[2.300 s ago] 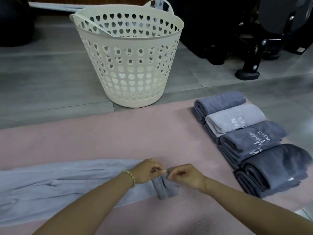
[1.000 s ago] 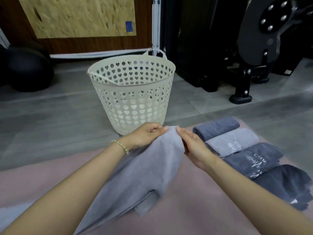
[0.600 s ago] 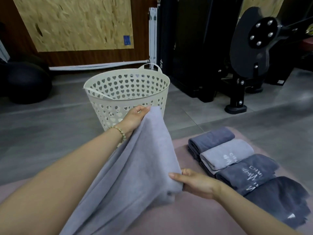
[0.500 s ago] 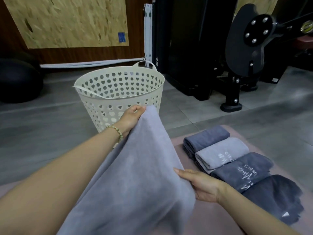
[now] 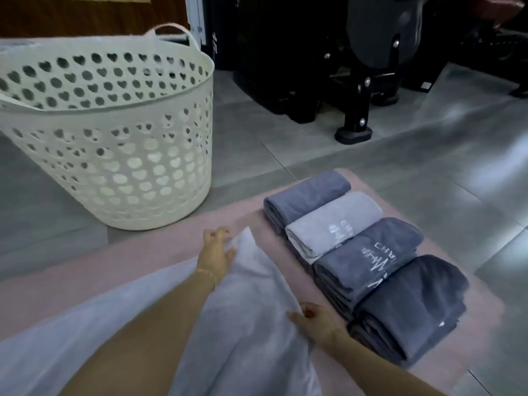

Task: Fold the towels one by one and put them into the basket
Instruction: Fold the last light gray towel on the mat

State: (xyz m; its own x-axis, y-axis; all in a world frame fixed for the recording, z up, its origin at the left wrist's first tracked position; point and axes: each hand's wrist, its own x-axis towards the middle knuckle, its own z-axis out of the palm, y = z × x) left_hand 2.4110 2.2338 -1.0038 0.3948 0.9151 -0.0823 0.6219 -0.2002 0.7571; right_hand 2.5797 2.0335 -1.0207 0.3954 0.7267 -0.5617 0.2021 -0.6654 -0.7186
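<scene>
Left hand [image 5: 215, 252] reaches forward (right hand [image 5: 314, 324] nearer); both hands grip towel [image 5: 245, 332].

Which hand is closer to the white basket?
Left. The left hand, holding a corner of the pale towel, is just in front of the basket; the right hand grips its edge farther back, beside the folded towels.

The towel [image 5: 245, 310], lifted off the mat [image 5: 143, 258] and held high before the basket [image 5: 114, 167] half a second ago, has come back down. The left hand [image 5: 215, 252] now holds its far corner low over the mat, below the basket's foot. The right hand [image 5: 313, 324] grips the side edge lower and closer in.
</scene>
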